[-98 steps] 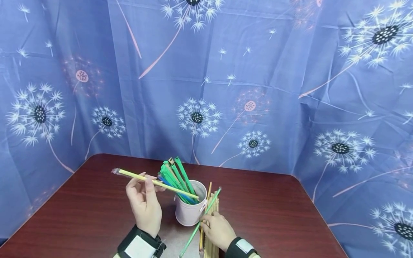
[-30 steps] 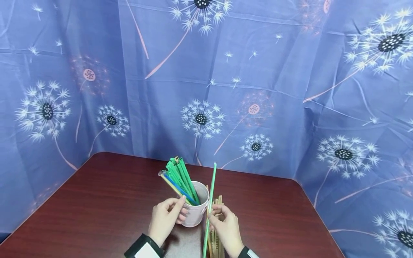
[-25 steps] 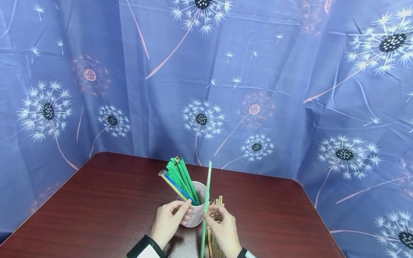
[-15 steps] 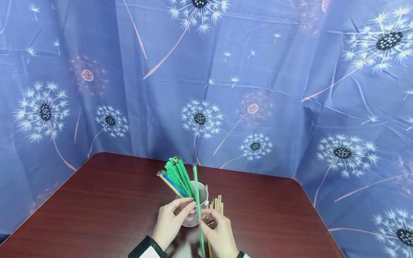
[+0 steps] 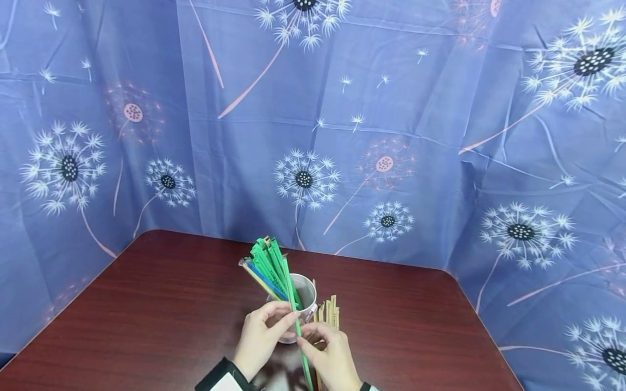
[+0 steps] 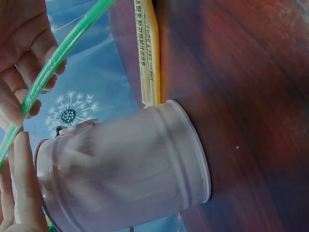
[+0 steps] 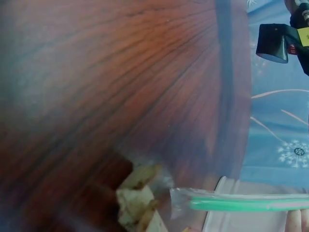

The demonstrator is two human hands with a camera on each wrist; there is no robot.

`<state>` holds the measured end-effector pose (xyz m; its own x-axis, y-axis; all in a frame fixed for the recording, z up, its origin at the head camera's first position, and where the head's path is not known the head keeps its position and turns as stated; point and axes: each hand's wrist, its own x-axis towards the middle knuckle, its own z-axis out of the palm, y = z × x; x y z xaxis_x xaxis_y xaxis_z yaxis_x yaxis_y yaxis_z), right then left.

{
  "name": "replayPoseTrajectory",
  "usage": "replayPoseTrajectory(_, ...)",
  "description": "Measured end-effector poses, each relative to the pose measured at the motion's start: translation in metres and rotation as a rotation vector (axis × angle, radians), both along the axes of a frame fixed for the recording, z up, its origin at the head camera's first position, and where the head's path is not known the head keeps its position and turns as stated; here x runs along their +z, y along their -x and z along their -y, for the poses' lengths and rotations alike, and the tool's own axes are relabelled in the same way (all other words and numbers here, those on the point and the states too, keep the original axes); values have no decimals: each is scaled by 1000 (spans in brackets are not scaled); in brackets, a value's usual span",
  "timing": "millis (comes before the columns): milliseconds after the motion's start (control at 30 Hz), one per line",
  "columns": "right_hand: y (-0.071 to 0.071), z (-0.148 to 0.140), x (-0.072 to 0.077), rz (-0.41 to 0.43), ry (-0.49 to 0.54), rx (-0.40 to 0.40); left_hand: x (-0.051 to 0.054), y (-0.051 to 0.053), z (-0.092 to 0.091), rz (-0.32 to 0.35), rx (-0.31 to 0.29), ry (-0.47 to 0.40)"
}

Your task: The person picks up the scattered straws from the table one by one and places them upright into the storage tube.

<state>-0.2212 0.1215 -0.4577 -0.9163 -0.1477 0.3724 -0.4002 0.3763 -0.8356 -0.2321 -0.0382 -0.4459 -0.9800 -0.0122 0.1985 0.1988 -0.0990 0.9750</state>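
Note:
A green straw [image 5: 288, 277] in a clear plastic sleeve slants over the rim of a small pale bucket [image 6: 120, 164]. Its lower part is pinched between thumb and fingers of my right hand [image 5: 330, 350]. Higher up, my left hand [image 5: 261, 331] pinches the same straw with its fingertips, in front of the bucket. Green-wrapped sticks [image 5: 266, 263] lean left inside the bucket, with a blue and a yellow straw [image 5: 258, 278] beside them. In the right wrist view, the sleeve's clear end sticks out beyond my right fingers [image 7: 297, 221].
Several beige paper-wrapped sticks [image 5: 332, 312] lie on the table right of the bucket, partly behind my right hand. The dark red wooden table [image 5: 415, 326] meets a blue dandelion-print cloth [image 5: 235, 163] at its back edge. A black wristband [image 7: 273, 43] shows in the right wrist view.
The yellow straw has gone from my left hand into the bucket. My right hand has lifted the green straw and brought it left over the bucket, where my left hand now pinches it too.

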Motion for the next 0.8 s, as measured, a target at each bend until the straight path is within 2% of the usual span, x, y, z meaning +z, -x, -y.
replayPoseTrajectory(167,6,-5,-1,148,72,-54,4,2,2,-46,98,31)
replayPoseTrajectory(267,11,-10,-5,191,53,-107,7,4,3,-60,123,26)
replayPoseTrajectory(433,15,-18,-14,143,-122,-144,12,4,5,-94,143,-19)
replayPoseTrajectory(600,17,-26,-22,120,-312,-124,16,6,5,-146,193,-74)
replayPoseTrajectory(800,20,-33,-30,156,-397,-71,22,9,9,-189,279,-145)
